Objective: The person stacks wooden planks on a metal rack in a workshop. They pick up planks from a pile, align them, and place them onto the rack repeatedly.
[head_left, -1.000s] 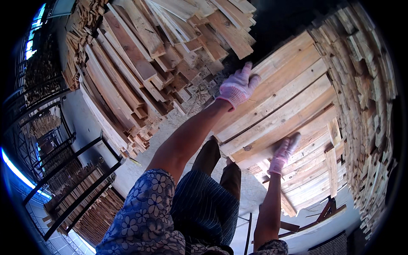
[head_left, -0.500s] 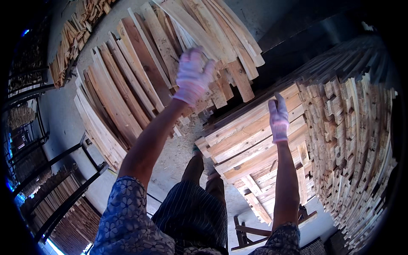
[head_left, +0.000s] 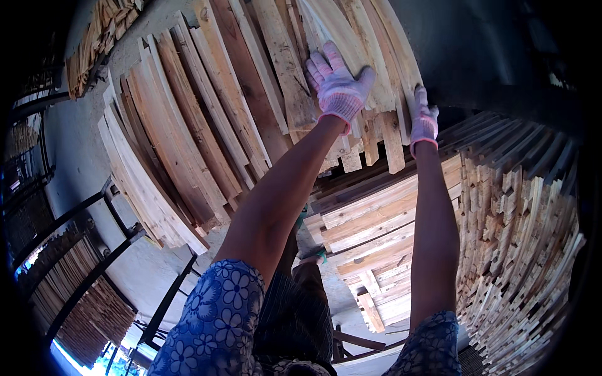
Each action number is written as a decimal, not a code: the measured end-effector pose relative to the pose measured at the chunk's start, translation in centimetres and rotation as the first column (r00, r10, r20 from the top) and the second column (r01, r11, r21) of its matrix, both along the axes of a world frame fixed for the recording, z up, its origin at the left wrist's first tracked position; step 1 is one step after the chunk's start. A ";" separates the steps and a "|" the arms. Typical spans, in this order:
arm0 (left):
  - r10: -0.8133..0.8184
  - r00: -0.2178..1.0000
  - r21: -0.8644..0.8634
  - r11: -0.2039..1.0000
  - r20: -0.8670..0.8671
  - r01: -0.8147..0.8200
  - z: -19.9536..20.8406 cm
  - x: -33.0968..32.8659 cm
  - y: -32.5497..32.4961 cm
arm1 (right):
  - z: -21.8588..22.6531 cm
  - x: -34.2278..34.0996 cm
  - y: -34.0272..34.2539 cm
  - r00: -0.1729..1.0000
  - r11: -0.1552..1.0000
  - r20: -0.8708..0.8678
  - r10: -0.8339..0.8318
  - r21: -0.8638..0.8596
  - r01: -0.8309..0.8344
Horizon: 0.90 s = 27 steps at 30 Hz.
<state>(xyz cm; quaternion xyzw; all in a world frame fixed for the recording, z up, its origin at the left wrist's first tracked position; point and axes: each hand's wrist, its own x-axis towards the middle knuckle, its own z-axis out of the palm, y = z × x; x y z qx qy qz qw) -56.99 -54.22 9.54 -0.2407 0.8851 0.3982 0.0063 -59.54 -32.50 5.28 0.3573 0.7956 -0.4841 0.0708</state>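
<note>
My left hand (head_left: 340,88), in a white and pink knit glove, lies with fingers spread on top of a pale wooden plank (head_left: 348,34) near the right side of a broad stack of planks. My right hand (head_left: 424,119), gloved alike, is against the outer side of the stack's rightmost plank (head_left: 401,53), fingers mostly straight and seen edge-on. Neither hand is wrapped round a plank. To the left, more long planks (head_left: 169,125) lie side by side, some reddish brown, their near ends uneven.
A lower stack of flat boards (head_left: 370,219) stands below my right arm. Tall piles of thin wood strips (head_left: 514,232) rise at the right. Dark metal rails (head_left: 94,276) and stacked wood (head_left: 94,307) are at the left. Scrap pieces (head_left: 103,37) lie far left.
My left hand has moved right and settled on the planks. My right hand has gone from over the lower boards up to the plank stack's right side. The view has shifted.
</note>
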 end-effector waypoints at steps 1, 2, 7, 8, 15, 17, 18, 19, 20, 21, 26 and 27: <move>0.019 0.998 0.059 0.998 0.058 -0.023 0.4 0.7 -1.0 | 0.6 1.2 -1.8 0.998 0.994 0.006 0.066 0.085 -0.067; -0.003 0.995 0.164 0.986 0.102 -0.014 1.8 1.4 0.3 | -0.6 2.4 -0.7 0.974 0.992 -0.219 0.050 -0.100 -0.073; 0.219 0.921 0.561 0.740 0.321 -0.372 5.3 3.7 -2.5 | 8.0 7.9 -10.1 0.995 0.952 -0.008 0.097 -0.290 -0.095; 0.187 0.873 0.539 0.723 0.451 -0.433 6.3 3.0 -3.0 | 8.7 9.0 -10.9 0.994 0.951 -0.025 0.104 -0.290 -0.107; -0.028 0.937 0.823 0.489 0.347 -0.290 5.4 5.4 -6.3 | 10.6 13.2 -12.5 0.984 0.901 0.026 0.177 -0.407 -0.151; -0.091 0.939 0.835 0.491 0.332 -0.247 5.9 5.9 -5.3 | 11.7 13.9 -10.4 0.963 0.891 0.082 0.256 -0.408 -0.201; -0.108 0.945 0.823 0.529 0.309 -0.209 5.5 5.7 -5.3 | 12.4 12.4 -9.5 0.896 0.905 0.252 0.365 -0.321 -0.279; -0.134 0.949 0.815 0.554 0.285 -0.166 4.3 5.7 -4.8 | 10.1 11.0 -6.4 0.777 0.821 0.266 0.570 -0.169 -0.545; -0.131 0.987 0.871 0.491 0.097 -0.020 0.8 5.7 -6.4 | 9.7 9.3 -7.3 0.755 0.773 0.185 0.630 -0.053 -0.632; -0.122 0.988 0.901 0.412 -0.091 0.133 -2.4 5.8 -8.2 | 9.0 8.2 -9.2 0.709 0.708 0.101 0.698 0.051 -0.705; 0.007 0.948 0.740 0.624 0.319 -0.254 3.8 6.1 -3.5 | 5.6 9.6 -7.7 0.988 0.795 0.067 0.138 -0.602 -0.070; -0.039 0.939 0.702 0.674 0.342 -0.228 3.5 5.6 -4.1 | 6.6 9.5 -8.5 0.981 0.732 0.147 0.123 -0.681 0.010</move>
